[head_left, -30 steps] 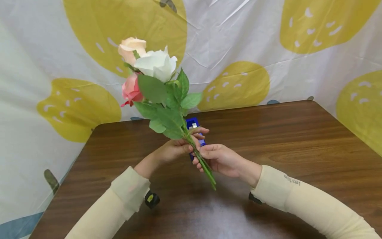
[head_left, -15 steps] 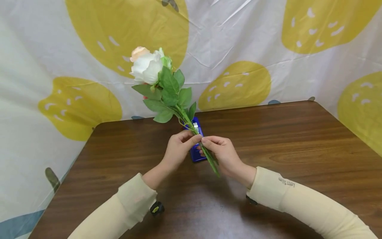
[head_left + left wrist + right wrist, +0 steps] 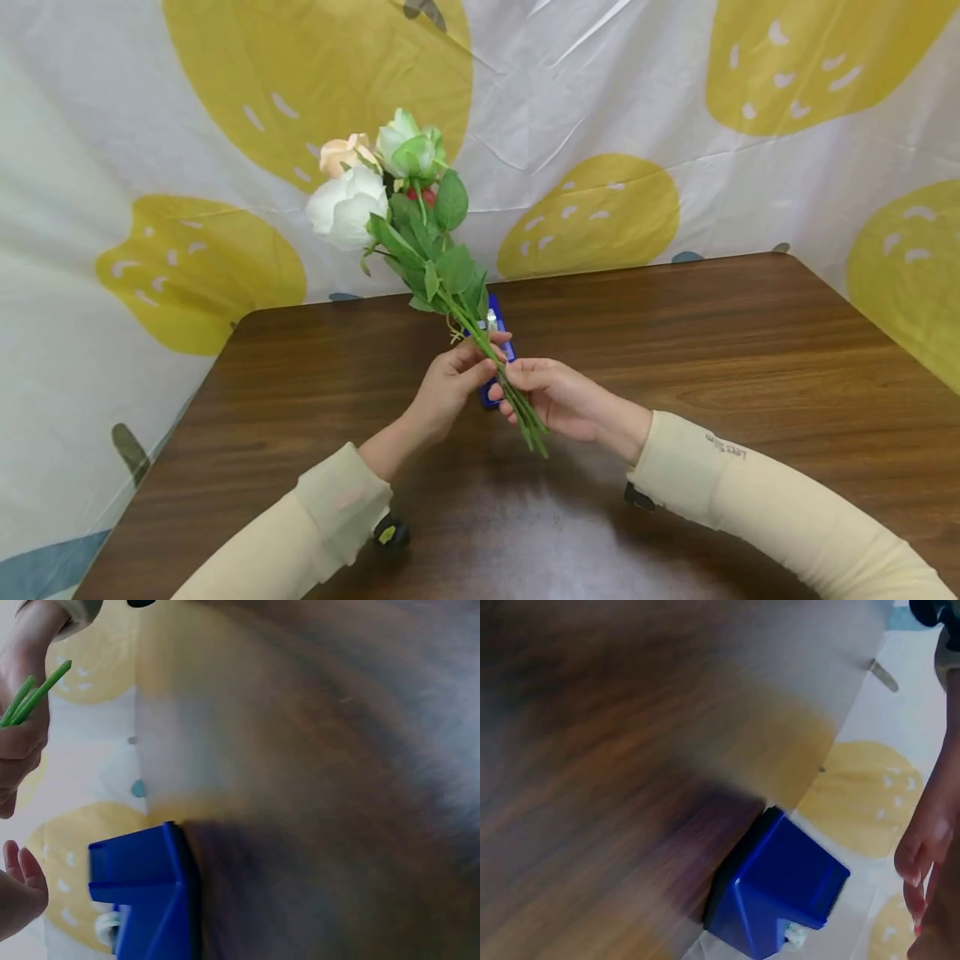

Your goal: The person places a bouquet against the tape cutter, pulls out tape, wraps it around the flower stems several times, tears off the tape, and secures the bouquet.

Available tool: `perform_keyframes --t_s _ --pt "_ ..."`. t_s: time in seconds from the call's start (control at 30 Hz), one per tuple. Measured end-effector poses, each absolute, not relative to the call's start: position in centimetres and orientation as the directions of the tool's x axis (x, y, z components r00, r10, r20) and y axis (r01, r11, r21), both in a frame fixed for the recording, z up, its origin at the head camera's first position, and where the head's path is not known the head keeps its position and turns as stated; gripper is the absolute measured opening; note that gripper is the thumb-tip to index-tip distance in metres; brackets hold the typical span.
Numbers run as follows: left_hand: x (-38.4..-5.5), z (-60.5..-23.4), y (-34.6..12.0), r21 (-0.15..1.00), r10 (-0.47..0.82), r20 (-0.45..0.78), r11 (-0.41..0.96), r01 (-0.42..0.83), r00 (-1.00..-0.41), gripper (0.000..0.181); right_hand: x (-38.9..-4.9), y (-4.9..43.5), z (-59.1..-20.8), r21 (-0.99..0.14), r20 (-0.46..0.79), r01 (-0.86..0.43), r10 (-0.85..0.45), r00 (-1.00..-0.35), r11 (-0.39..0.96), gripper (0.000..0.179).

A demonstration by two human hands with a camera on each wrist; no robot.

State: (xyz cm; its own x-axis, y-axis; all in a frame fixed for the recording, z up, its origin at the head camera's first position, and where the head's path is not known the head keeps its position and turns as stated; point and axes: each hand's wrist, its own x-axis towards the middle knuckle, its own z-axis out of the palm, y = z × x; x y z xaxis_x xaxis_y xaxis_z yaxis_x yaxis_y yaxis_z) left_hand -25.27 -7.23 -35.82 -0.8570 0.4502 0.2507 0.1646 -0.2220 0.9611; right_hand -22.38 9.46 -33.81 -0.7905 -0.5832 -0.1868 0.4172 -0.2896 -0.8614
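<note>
A bunch of roses [image 3: 453, 271] tilts up and left above the table, held by both hands. Its blooms are a white rose [image 3: 348, 208], a peach rose [image 3: 347, 156], a pale green rose [image 3: 411, 150] and a mostly hidden red one [image 3: 425, 197]. My left hand [image 3: 450, 383] holds the stems between thumb and fingers. Just below it, my right hand [image 3: 570, 404] pinches the same stems, whose cut ends [image 3: 34, 697] stick out past that hand in the left wrist view. Behind the hands stands a blue tape dispenser [image 3: 780, 877], partly covered in the head view.
The brown wooden table [image 3: 675, 350] extends to both sides of the hands. A white curtain with yellow fruit prints [image 3: 592, 212] hangs along its back and sides.
The bunch has turned about its stems: the white rose is now front left, the green one shows, and the pink-red one is mostly hidden. Both hands stay close together on the stems.
</note>
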Motion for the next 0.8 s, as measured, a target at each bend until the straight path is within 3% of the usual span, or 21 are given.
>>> perform_keyframes --t_s 0.07,0.2,0.3,0.43,0.7,0.8 --pt "-25.2 -36.4 -7.3 0.958 0.456 0.249 -0.245 0.148 -0.855 0.018 -22.6 9.7 -33.9 -0.858 -0.193 0.445 -0.641 -0.742 -0.257 0.019" --pt "-25.0 -37.3 -7.4 0.961 0.492 0.247 -0.233 0.147 -0.835 0.047 -23.0 10.7 -33.9 -0.867 -0.224 0.477 -0.743 -0.630 -0.144 0.020" --pt "-24.9 -37.8 -7.4 0.974 0.516 0.217 -0.167 0.151 -0.829 0.046 -23.2 11.3 -33.8 -0.876 -0.282 0.479 -0.745 -0.604 -0.057 0.024" --pt "-24.9 -38.1 -7.3 0.987 0.522 0.160 -0.082 0.137 -0.838 0.032 -23.0 11.2 -33.7 -0.891 -0.322 0.453 -0.673 -0.666 -0.022 0.028" --pt "-24.9 -37.2 -7.1 0.985 0.543 0.122 0.040 0.171 -0.831 0.036 -21.7 10.8 -33.7 -0.947 -0.245 0.316 -0.499 -0.831 -0.061 0.025" --pt "-25.0 -36.7 -7.9 0.980 0.542 0.122 0.068 0.188 -0.832 0.038 -21.4 11.6 -33.1 -0.979 -0.172 0.202 -0.442 -0.880 -0.020 0.024"
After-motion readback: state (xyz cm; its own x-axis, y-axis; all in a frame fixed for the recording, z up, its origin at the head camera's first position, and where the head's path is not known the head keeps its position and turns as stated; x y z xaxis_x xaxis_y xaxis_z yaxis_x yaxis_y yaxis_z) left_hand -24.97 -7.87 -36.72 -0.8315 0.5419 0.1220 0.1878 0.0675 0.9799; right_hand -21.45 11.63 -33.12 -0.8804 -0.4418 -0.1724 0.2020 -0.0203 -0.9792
